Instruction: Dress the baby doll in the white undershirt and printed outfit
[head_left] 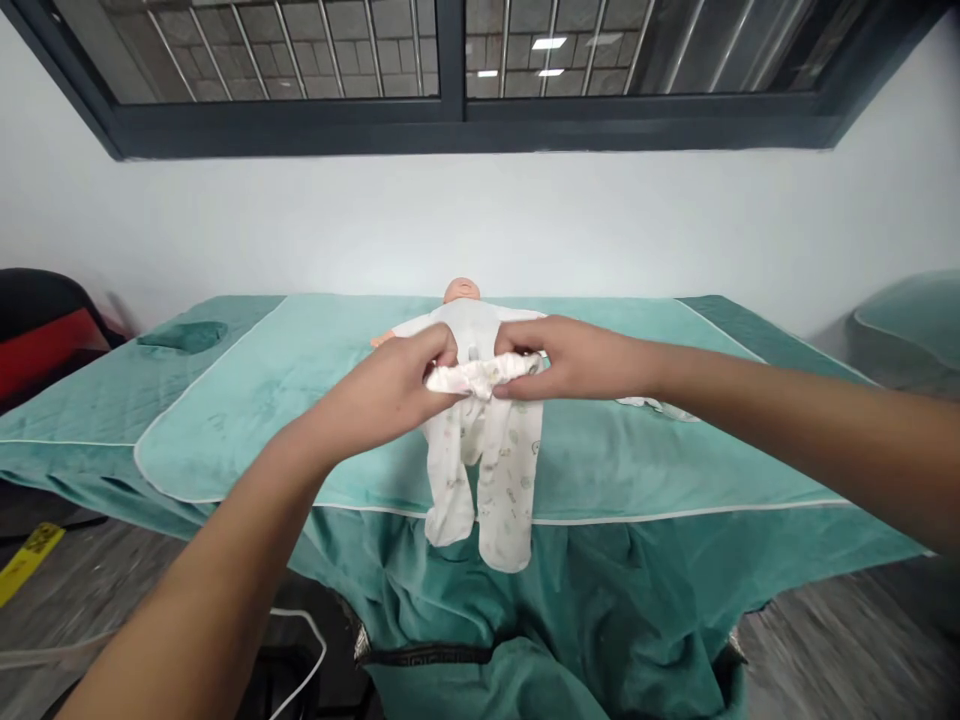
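A pair of white baby pants (511,480) with a small print hangs between my two hands, its legs dangling over the front edge of the bed. My left hand (397,385) is closed on the left end of the gathered waistband. The waistband's right end is pinched between the thumb and fingers of my right hand (559,358). Behind the pants a baby doll (461,290) in a white top (469,322) lies on its back, head toward the wall. One doll hand (381,338) shows at the left; its lower body is hidden by the pants and my hands.
A pale green mat (247,400) covers the massage-style bed, which has a face hole (184,337) at its left end. Another piece of printed white cloth (658,408) lies beyond my right forearm. A red and black chair (49,340) stands left; a barred window (450,110) is above.
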